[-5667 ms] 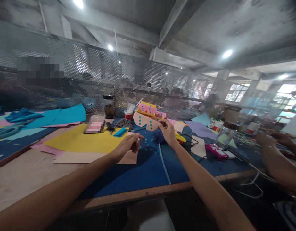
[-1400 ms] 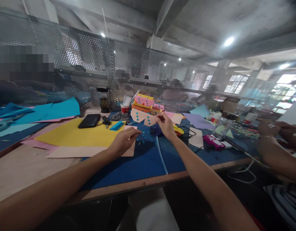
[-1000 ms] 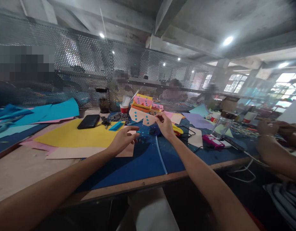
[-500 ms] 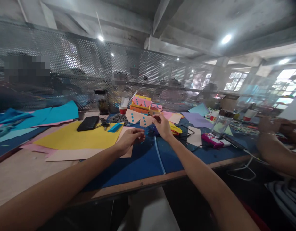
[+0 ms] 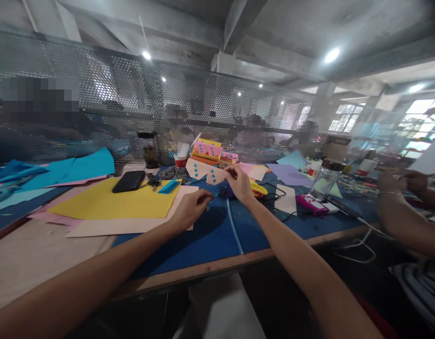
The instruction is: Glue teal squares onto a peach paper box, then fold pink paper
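My right hand (image 5: 238, 182) pinches the right end of a peach cut-out piece (image 5: 214, 177), holding it up above the blue table covering. The piece has a notched lower edge and small blue squares stuck on it in two groups. Left of it and a little lower, my left hand (image 5: 194, 205) is closed, thumb and fingertips together over the mat; whatever they may hold is too small to make out. Beside that hand lie a yellow sheet (image 5: 111, 202) and, on it, narrow blue strips (image 5: 168, 186). A few tiny blue bits lie near the left fingertips.
A black phone (image 5: 128, 181) and keys (image 5: 154, 181) rest on the yellow sheet. Behind stand a dark-lidded jar (image 5: 151, 153), a red-and-white cup (image 5: 181, 161) and stacked decorated pieces (image 5: 206, 149). A glass jar (image 5: 325, 181) and a co-worker's hands (image 5: 397, 181) are at right.
My left hand has shifted very slightly, its fingertips now drawn closer together. The right hand still holds the peach piece in nearly the same place.
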### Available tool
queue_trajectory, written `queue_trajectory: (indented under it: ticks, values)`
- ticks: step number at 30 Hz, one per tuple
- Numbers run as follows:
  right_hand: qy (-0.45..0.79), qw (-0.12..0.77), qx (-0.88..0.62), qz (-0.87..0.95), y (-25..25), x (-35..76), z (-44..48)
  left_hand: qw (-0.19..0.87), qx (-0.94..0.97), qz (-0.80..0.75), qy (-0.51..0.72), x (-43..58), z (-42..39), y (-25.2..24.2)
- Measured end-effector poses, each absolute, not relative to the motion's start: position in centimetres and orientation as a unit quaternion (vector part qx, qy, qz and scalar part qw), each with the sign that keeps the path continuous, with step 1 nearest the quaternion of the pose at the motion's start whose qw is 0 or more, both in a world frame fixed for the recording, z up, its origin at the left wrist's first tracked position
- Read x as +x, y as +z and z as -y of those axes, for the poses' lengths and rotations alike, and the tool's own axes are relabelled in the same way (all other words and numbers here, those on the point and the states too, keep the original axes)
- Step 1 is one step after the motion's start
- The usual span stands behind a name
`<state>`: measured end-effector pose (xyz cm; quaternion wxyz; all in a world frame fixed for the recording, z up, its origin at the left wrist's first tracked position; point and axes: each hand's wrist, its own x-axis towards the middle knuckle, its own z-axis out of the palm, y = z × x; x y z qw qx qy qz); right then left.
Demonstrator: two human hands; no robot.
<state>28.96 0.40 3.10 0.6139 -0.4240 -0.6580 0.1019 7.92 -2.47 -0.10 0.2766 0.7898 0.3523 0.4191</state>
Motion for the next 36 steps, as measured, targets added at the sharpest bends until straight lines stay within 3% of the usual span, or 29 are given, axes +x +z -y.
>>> queue_trajectory:
  ticks: [6, 12, 19, 25, 30, 36]
  values:
    - [0.105, 0.617, -0.423, 0.655, 3.1, 29.2, -0.5, 0.189, 0.856, -0.307, 0.372, 7.9, 3.0, -0.4]
    - [0.112, 0.621, -0.42, 0.652, 3.2, 29.2, -0.5, 0.182, 0.879, -0.263, 0.353, 8.0, 3.9, 0.1]
    - [0.125, 0.626, -0.417, 0.648, 3.3, 29.4, -0.7, 0.27, 0.816, -0.312, 0.404, 8.1, 3.8, 0.3]
    - [0.142, 0.626, -0.41, 0.648, 3.3, 28.9, -0.5, 0.399, 0.695, -0.355, 0.48, 7.7, 2.0, 0.4]
    - [0.156, 0.616, -0.401, 0.66, 3.2, 27.9, 0.1, 0.506, 0.643, -0.33, 0.47, 7.9, 2.2, 0.9]
    - [0.158, 0.608, -0.397, 0.67, 3.3, 27.4, 0.7, 0.514, 0.659, -0.338, 0.434, 7.9, 1.9, 0.5]
